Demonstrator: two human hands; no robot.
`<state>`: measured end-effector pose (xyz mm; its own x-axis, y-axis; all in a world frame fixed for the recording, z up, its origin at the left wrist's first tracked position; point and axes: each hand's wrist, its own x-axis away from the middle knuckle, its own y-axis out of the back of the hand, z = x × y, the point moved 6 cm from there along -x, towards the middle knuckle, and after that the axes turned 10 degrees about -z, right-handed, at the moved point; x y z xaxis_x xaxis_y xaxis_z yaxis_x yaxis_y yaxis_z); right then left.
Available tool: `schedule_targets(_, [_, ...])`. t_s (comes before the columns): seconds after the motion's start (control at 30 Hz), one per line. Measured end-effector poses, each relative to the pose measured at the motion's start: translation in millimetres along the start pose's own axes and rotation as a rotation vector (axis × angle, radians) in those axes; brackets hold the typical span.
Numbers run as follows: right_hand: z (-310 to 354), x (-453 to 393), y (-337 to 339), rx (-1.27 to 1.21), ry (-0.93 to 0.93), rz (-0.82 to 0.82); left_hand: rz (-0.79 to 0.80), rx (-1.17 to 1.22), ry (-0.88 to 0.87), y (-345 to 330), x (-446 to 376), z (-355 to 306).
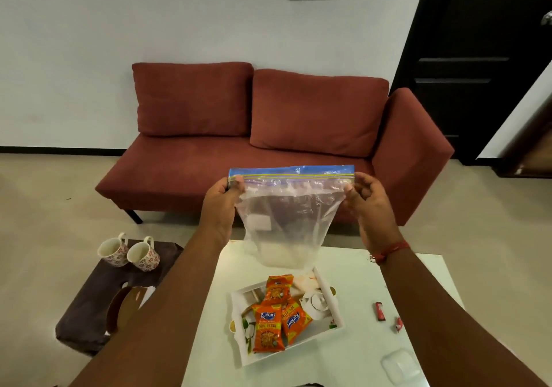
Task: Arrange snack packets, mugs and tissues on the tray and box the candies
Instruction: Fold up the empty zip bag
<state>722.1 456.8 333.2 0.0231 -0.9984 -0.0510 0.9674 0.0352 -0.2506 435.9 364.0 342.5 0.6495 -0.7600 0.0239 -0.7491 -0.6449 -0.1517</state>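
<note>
Head view: left hand [222,200] and right hand [366,195] each pinch a top corner of clear zip bag [286,216], held up taut above white table [358,273], seal apparently shut. Tray [328,328] holds 3 snack packets [268,327]; mugs [128,252] on side stool, candies [380,312] loose at right. Step: prob. tissues bag; next, open seal w/ both thumbs.

The bag [286,213] I hold is clear plastic with a blue strip along its top. The snack packets [276,318] are orange with yellow and blue markings. The tray [239,339] is white, as is the surface [373,273]. Both mugs [128,252] are white with a red floral pattern. The candies [379,310] are red. The sofa [268,130] is rust red.
</note>
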Motion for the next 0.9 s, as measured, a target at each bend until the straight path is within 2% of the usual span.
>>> schedule_targets(0.07, [-15.9, 10.2, -14.6, -0.016, -0.096, 0.141, 0.039, 0.160, 0.082, -7.2, -5.0, -8.4])
schedule_targets(0.17, [-35.3, 21.2, -28.5, -0.016, -0.214, 0.225, 0.043, 0.179, 0.099, -9.3, -16.4, -16.2])
schedule_targets(0.23, [-36.3, 21.1, -36.4, -0.032, -0.220, 0.173, 0.007, 0.184, 0.098, -5.5, -22.2, -17.7])
schedule_targets(0.33, [-28.5, 12.9, -44.1, -0.092, -0.169, 0.047, 0.159, 0.273, 0.291, -8.0, -17.5, 1.1])
schedule_targets(0.4, [-24.6, 5.3, -42.5, -0.080, -0.161, -0.033, 0.258, 0.168, 0.368, -8.3, -8.7, 22.3])
schedule_targets(0.47, [-24.8, -0.8, -39.6, -0.085, -0.183, -0.080, 0.321, -0.019, 0.356, -11.9, -0.1, 38.0])
schedule_targets(0.53, [-27.4, -4.1, -36.2, -0.103, -0.217, -0.118, 0.336, -0.102, 0.343, -19.5, 7.2, 47.3])
schedule_targets(0.6, [-26.7, -4.9, -33.1, -0.058, -0.223, -0.141, 0.307, -0.144, 0.315, -24.3, 9.8, 53.0])
schedule_targets(0.73, [-16.3, -13.2, -11.3, 0.264, -0.074, -0.270, 0.045, -0.312, 0.110, -16.3, -2.0, 50.7])
schedule_targets(0.8, [-15.1, -15.7, 0.0, 0.331, -0.050, -0.346, -0.034, -0.307, 0.032, -16.3, -5.4, 45.8])
schedule_targets(0.9, [-10.6, -16.2, 1.6, 0.337, -0.042, -0.281, -0.063, -0.247, 0.005, -21.7, -9.5, 42.0])
